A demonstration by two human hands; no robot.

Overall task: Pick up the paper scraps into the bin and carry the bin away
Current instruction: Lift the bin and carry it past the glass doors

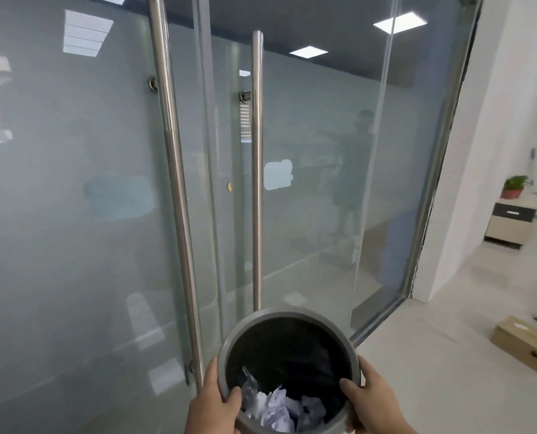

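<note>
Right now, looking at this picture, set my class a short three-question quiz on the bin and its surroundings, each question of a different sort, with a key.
1. True or false: only one hand grips the bin.
2. Multiple choice: the crumpled paper scraps lie (A) on the floor, (B) inside the bin, (C) on the cardboard box.
3. Fill in: directly ahead of the bin stand glass doors with two tall ____ handles.

Key
1. False: the left hand and right hand each hold the rim, thumbs hooked inside.
2. B.
3. Metal.
</note>
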